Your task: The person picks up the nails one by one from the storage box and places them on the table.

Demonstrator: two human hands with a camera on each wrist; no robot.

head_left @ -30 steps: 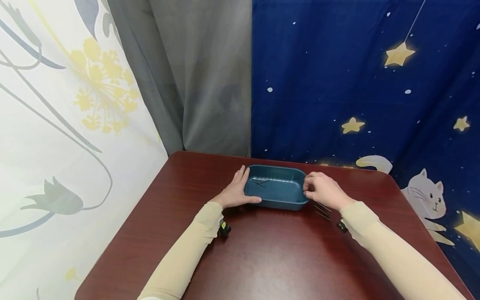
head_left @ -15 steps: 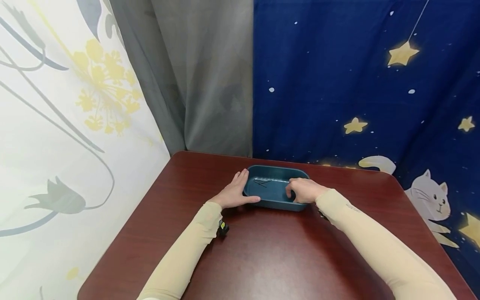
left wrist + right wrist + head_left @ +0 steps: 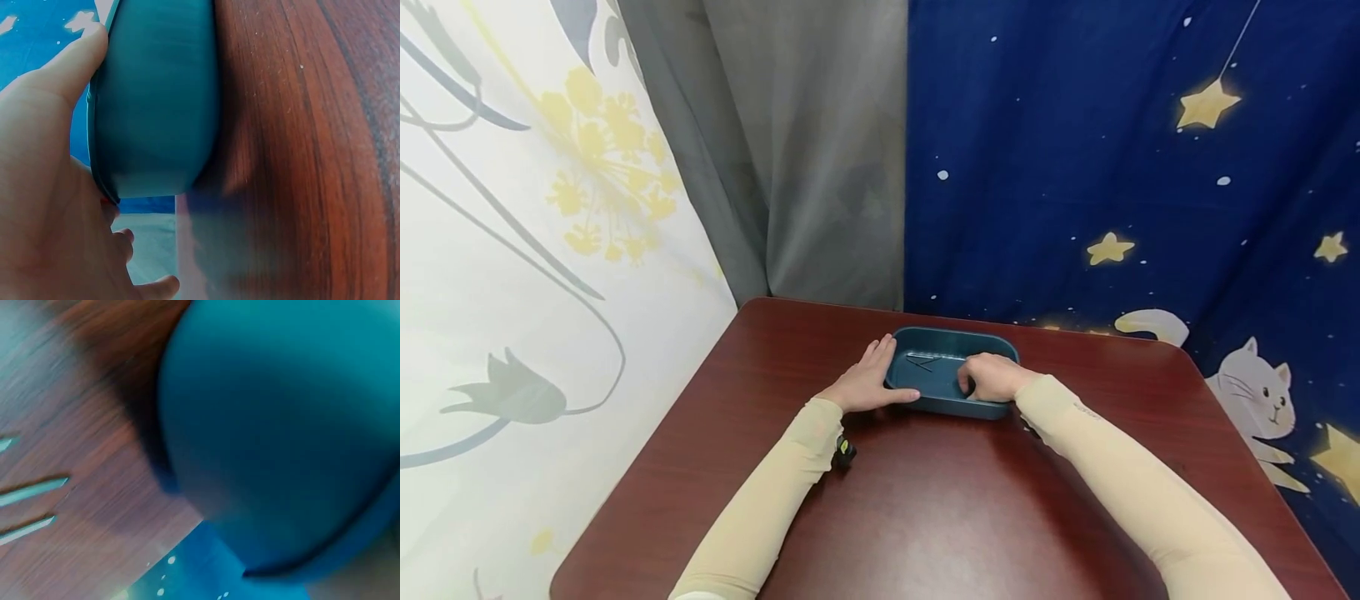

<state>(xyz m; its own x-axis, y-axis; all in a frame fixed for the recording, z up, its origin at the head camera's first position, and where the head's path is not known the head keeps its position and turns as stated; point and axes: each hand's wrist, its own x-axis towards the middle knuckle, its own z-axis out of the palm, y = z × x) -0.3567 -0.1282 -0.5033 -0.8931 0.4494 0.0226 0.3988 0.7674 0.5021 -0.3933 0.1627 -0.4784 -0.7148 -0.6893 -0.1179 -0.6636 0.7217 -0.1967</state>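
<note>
A blue-green oblong tray (image 3: pixel 951 407) sits near the table's far edge. My left hand (image 3: pixel 865 382) rests against its left end, fingers straight and thumb spread along the near rim. In the left wrist view, the left thumb lies at the rim of the tray (image 3: pixel 156 100). My right hand (image 3: pixel 995 377) reaches over the right end, fingers bent down inside. Its fingertips are hidden, so whether they pinch anything cannot be seen. Several thin dark sticks (image 3: pixel 922 362) lie crossed on the tray floor. In the right wrist view, thin strips with slanted ends (image 3: pixel 34 490) lie on the table beside the tray.
The dark red wooden table (image 3: pixel 880 500) has rounded far corners. Behind it hang a grey curtain (image 3: pixel 835 167) and a blue star-patterned curtain (image 3: pixel 1037 167). A white floral curtain (image 3: pixel 550 292) hangs along the left. In the head view, the right forearm covers the strips outside the tray.
My right hand has moved left from the tray's right rim to inside the tray, its fingers lowered. My left hand has stayed at the left end.
</note>
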